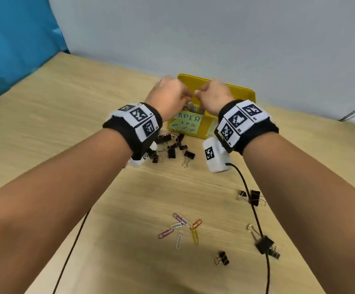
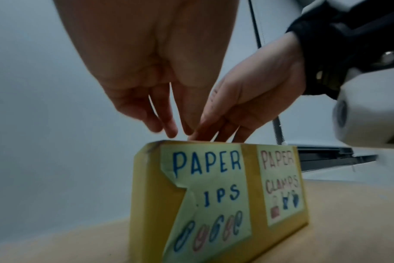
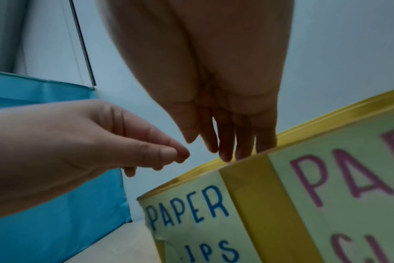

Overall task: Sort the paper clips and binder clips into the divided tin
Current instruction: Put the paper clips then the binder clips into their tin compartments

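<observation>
Hands meet above the yellow rectangular divided tin, which stands at the far side of the light wooden table, close to the pale wall. Our left hand hangs over the left compartment, the one with the green paper label that reads "PAPER" and "IPS" in blue letters. In the left wrist view its fingers point down, straight and a little apart, and we see nothing between them. Our right hand is just beside it, the fingers also straight and pointing down at the front rim of the tin; they hold nothing that we can see. Some colourful wire clips show inside the left compartment, under the hands. A second pale label with pink letters, "PAPER CLAMPS", marks the right compartment.

On the table, a group of small black binder clips lies just before the tin. Several coloured paper clips lie together nearer to us, and more black binder clips are spread at the right, near a black cable.
</observation>
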### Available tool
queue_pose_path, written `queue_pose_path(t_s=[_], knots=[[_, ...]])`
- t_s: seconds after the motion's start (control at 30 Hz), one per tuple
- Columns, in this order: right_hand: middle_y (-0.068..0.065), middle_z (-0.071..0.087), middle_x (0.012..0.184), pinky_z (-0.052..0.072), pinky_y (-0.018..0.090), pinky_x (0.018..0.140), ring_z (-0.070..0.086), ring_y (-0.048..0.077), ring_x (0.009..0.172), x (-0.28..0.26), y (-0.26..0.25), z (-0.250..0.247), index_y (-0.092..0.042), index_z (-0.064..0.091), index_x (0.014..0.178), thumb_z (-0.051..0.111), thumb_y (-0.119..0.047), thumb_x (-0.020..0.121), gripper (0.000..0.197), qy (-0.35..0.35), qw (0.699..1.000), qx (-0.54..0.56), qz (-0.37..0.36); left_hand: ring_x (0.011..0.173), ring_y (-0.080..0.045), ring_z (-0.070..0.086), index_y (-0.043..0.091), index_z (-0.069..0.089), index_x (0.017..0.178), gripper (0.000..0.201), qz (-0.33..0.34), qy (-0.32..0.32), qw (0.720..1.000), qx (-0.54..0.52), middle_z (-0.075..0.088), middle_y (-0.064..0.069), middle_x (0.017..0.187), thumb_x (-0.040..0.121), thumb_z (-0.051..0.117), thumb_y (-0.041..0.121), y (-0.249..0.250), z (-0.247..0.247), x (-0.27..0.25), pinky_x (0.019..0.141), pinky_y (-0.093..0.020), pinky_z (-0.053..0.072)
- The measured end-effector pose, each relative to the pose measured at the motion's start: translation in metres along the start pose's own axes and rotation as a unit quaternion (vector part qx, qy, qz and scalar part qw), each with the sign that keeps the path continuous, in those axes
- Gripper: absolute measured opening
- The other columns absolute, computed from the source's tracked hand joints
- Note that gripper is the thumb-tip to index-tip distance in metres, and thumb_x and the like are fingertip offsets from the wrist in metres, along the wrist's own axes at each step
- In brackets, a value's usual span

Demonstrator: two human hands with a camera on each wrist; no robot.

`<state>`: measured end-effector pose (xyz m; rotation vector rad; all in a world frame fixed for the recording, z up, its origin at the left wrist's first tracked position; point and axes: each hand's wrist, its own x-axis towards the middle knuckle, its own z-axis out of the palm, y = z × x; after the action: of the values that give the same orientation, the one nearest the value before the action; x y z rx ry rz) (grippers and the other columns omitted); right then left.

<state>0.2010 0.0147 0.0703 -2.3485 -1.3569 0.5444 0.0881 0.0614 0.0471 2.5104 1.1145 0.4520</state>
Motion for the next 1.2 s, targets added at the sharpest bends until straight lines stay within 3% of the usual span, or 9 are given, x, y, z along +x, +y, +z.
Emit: queue_pose_path(t_s=[0.13,0.27,0.37,0.47,0.6,0.73,0.87,1.03,1.2], knots=[[0.006,0.069,0.113,0.045,0.025,0.092,0.061,0.018,0.106,-0.045,0.017,0.000,-0.010,0.069,0.112,0.053,-0.020,0.093,0.027,0.059,0.995,0.036,-0.074,0.101,-0.023,0.052,0.015,0.071,0.101,0.020,0.059,0.024,0.998,-0.028,0.061,-0.006,0.100,0.086,0.060,0.019,0.002,0.009,-0.052,0.083,-0.027,0.037],[-0.003,0.061,0.075,0.041,0.015,0.059,0.050,0.003,0.059,-0.104,0.052,0.019,-0.008,0.072,0.099,0.058,-0.015,0.089,0.019,-0.121,0.989,-0.031,-0.081,0.086,-0.013,0.055,0.013,0.069,0.104,0.024,0.059,-0.240,0.967,-0.061,0.064,-0.003,0.100,0.080,0.066,0.011,0.015,0.032,-0.119,0.073,-0.017,0.037],[0.000,0.064,0.092,0.041,0.019,0.071,0.055,0.011,0.081,-0.144,0.073,0.037,-0.015,0.070,0.102,0.065,-0.023,0.084,0.021,-0.256,0.956,-0.131,-0.051,0.096,-0.008,0.047,0.020,0.059,0.117,0.048,0.029,-0.384,0.922,-0.044,0.048,0.007,0.104,0.072,0.076,0.023,0.018,0.049,-0.157,0.082,-0.019,0.042],[-0.003,0.058,0.099,0.043,0.024,0.078,0.054,0.014,0.094,-0.176,0.083,0.051,-0.018,0.064,0.108,0.073,-0.031,0.076,0.036,-0.286,0.948,-0.138,-0.032,0.108,-0.016,0.043,0.017,0.053,0.117,0.054,0.032,-0.370,0.929,-0.002,0.044,0.001,0.114,0.070,0.076,0.028,0.019,0.056,-0.176,0.094,-0.029,0.043],[0.000,0.057,0.097,0.039,0.024,0.073,0.052,0.015,0.089,-0.195,0.088,0.067,-0.014,0.063,0.105,0.077,-0.027,0.071,0.039,-0.239,0.961,-0.129,-0.057,0.105,-0.022,0.052,0.011,0.055,0.112,0.037,0.037,-0.323,0.946,-0.001,0.051,-0.007,0.114,0.080,0.067,0.025,0.026,0.061,-0.188,0.090,-0.032,0.046],[0.011,0.064,0.109,0.042,0.027,0.080,0.058,0.023,0.100,-0.205,0.087,0.077,-0.008,0.065,0.103,0.067,-0.015,0.080,0.024,-0.206,0.967,-0.127,-0.075,0.102,-0.027,0.055,0.008,0.060,0.102,0.018,0.037,-0.304,0.952,0.006,0.054,-0.011,0.108,0.085,0.057,0.012,0.030,0.066,-0.192,0.088,-0.035,0.046],[0.017,0.059,0.116,0.044,0.031,0.090,0.057,0.029,0.107,-0.213,0.086,0.085,-0.004,0.064,0.108,0.054,-0.010,0.088,0.024,-0.183,0.970,-0.140,-0.076,0.106,-0.025,0.049,0.008,0.061,0.101,0.016,0.042,-0.304,0.951,0.032,0.053,-0.012,0.111,0.087,0.058,0.016,0.031,0.064,-0.195,0.092,-0.034,0.043],[0.019,0.059,0.118,0.046,0.035,0.093,0.056,0.032,0.110,-0.219,0.088,0.093,-0.002,0.058,0.114,0.048,-0.008,0.091,0.026,-0.172,0.972,-0.145,-0.064,0.090,-0.025,0.056,0.013,0.057,0.090,0.008,0.019,-0.259,0.966,-0.008,0.057,-0.004,0.087,0.086,0.052,0.009,0.027,0.054,-0.199,0.073,-0.029,0.041],[0.010,0.064,0.109,0.042,0.024,0.087,0.057,0.022,0.100,-0.223,0.090,0.093,-0.010,0.057,0.118,0.053,-0.003,0.086,0.032,-0.179,0.981,-0.051,-0.049,0.078,-0.013,0.054,0.017,0.062,0.078,0.006,-0.026,-0.231,0.971,-0.061,0.052,0.009,0.071,0.079,0.067,0.013,0.011,0.042,-0.214,0.071,-0.026,0.045]])
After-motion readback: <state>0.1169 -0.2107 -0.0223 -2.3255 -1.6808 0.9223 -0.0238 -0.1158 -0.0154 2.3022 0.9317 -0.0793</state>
